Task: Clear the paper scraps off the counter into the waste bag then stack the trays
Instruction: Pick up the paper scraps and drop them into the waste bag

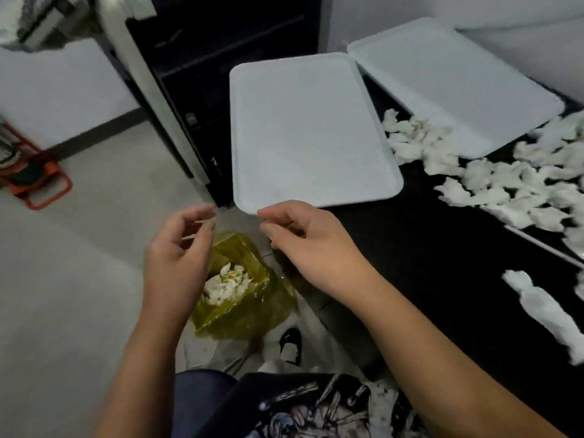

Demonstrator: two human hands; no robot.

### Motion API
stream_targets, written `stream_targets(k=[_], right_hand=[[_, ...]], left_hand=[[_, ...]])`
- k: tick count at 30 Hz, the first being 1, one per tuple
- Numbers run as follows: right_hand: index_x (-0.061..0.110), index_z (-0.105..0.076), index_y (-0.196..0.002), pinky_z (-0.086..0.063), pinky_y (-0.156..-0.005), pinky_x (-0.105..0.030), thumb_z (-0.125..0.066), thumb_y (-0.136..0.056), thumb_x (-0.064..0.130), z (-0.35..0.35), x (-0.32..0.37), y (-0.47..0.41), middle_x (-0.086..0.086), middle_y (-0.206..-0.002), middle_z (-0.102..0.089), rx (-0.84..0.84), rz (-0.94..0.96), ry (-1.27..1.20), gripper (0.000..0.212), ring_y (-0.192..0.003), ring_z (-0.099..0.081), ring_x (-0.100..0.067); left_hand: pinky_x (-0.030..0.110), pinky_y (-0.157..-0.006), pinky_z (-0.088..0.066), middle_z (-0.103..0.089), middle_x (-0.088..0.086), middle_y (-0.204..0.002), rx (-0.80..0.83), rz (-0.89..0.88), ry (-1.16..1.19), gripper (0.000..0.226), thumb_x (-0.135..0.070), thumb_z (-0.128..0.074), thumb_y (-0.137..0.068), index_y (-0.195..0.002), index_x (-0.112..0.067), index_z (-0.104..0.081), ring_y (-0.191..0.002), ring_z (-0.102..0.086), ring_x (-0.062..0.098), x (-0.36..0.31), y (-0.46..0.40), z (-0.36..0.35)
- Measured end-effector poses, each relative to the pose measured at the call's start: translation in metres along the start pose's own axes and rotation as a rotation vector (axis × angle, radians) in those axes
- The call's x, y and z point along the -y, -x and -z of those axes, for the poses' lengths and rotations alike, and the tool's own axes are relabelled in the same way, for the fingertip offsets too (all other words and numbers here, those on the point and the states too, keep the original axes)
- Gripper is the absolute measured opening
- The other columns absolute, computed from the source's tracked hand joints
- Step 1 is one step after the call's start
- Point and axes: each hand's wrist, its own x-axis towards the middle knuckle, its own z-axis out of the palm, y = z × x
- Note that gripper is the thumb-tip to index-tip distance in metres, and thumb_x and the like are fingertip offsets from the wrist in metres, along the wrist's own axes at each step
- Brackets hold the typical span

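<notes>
hovering over the waste bag (243, 298), both hands seemingly empty; scraps (505, 184) rightward.

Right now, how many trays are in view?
2. One tray lies on the counter's near-left end, its corner overhanging the edge by the hands. The other tray lies beyond it to the right, against the wall. Neither is stacked.

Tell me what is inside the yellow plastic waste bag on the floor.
Crumpled white paper scraps lie in the yellow plastic waste bag, one with red and green marks. Anything beneath them is covered.
</notes>
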Motion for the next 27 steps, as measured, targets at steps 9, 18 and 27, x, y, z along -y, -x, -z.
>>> stream_targets(k=[9,18,27], right_hand=[[0.034,-0.067,-0.1,-0.051,-0.078,-0.014,-0.06,-0.089,0.021,0.109,-0.042,0.118,0.009,-0.095,-0.067,-0.502,-0.071,-0.13,0.018,-0.086,-0.063,-0.005],[0.029,-0.067,-0.098,-0.043,-0.063,-0.005,-0.06,-0.089,0.015,0.182,-0.104,0.221,0.011,-0.084,-0.064,-0.965,-0.196,-0.072,0.018,-0.073,-0.06,-0.002],[0.013,-0.066,-0.112,-0.042,-0.085,-0.012,-0.062,-0.085,0.004,0.2,-0.147,0.243,0.006,-0.108,-0.057,-0.892,-0.206,0.326,0.029,-0.095,-0.051,-0.004]], left_hand=[[0.01,-0.071,-0.046,-0.065,-0.008,-0.096,0.34,-0.227,0.122,0.022,-0.015,-0.058,-0.09,-0.095,-0.036,-0.063,-0.081,-0.058,-0.001,-0.072,0.063,-0.096],[0.013,-0.086,-0.041,-0.051,-0.022,-0.106,0.782,-0.571,-0.103,0.024,-0.024,-0.064,-0.086,-0.108,-0.033,-0.062,-0.102,-0.05,-0.003,-0.107,0.144,-0.198],[0.029,-0.106,-0.026,-0.023,0.006,-0.147,0.861,-0.6,-0.411,0.055,-0.045,-0.065,-0.082,-0.132,-0.029,-0.049,-0.135,-0.014,0.02,-0.105,0.189,-0.277]])
